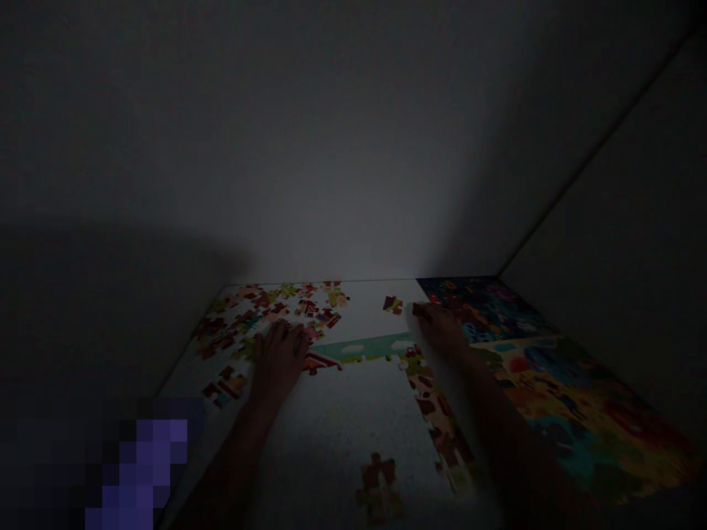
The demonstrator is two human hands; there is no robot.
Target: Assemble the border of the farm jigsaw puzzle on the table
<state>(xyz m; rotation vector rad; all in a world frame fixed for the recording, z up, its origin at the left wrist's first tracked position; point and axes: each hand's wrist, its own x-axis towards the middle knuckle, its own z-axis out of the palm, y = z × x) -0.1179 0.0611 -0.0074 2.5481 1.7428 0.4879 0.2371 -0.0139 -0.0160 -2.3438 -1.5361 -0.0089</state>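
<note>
My left hand (280, 359) lies with its fingers apart at the left end of a joined strip of jigsaw puzzle (353, 349), its fingertips beside loose puzzle pieces (259, 300). To the right, the fingers of my right hand (442, 329) are closed on a small dark reddish puzzle piece (417, 310), partly hidden by the fingers. Another loose piece (392, 304) lies just left of that hand. The joined puzzle pieces form a green-blue top edge and a brown right-hand edge (434, 412) running toward me.
Two colourful printed pictures (574, 397) cover the right side of the white table (331, 434). A few joined pieces (380, 486) lie near the front, with more pieces (224, 386) left of my wrist. A pale wall (353, 184) rises behind. The scene is dim.
</note>
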